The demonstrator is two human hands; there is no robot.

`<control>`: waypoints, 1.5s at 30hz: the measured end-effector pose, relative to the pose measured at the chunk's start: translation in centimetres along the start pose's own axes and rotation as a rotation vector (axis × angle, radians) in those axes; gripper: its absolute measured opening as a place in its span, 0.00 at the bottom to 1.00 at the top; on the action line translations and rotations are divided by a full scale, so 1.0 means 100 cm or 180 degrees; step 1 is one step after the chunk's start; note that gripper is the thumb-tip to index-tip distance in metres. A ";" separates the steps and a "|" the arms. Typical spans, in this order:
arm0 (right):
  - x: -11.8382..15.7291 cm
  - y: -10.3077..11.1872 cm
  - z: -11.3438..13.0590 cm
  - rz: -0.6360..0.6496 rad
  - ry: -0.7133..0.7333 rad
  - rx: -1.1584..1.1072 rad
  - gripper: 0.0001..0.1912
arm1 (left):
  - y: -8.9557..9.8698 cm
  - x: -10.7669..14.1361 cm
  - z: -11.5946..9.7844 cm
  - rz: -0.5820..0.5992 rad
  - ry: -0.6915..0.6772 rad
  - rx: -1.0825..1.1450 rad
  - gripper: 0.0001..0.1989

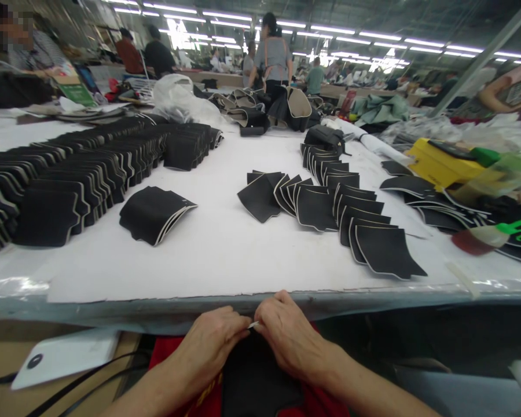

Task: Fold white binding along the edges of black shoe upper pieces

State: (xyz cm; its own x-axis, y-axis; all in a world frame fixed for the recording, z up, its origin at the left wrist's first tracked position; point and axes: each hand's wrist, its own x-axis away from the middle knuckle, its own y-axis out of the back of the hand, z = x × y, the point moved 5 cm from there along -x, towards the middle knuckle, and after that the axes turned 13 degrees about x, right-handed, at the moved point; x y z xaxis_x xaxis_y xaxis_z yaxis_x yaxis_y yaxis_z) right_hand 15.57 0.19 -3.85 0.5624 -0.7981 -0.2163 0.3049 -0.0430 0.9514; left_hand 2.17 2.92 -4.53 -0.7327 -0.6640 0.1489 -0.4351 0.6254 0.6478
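Observation:
Both hands meet just below the front edge of the white-covered table [226, 255], over a black piece [260, 376] lying against the red garment [162, 347]. My left hand [219, 336] is closed, its fingertips pinched at the piece's top edge. Close beside it, my right hand [286, 333] is closed too, thumb and finger at the same edge. A small white bit [253, 325] shows between the fingertips; whether one or both hands grip it is hard to tell.
Long rows of black pieces [47, 211] stand at left, with a small stack [156, 211] beside them. Fanned black pieces [384, 246] lie at right, near a yellow box [443, 162] and a red-filled container [480, 238]. A person [273, 58] stands behind the table.

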 end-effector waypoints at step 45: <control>0.022 0.021 -0.041 0.0374 -0.0958 -0.1497 0.15 | 0.006 -0.018 -0.011 0.0104 0.0543 0.1483 0.12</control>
State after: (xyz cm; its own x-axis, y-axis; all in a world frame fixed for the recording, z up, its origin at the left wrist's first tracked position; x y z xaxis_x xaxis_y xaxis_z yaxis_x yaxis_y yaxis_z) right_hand 20.56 0.83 -3.26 0.3904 -0.9204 0.0228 0.6016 0.2737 0.7504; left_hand 3.80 4.06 -3.59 -0.6707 -0.6743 0.3091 -0.6294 0.7378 0.2438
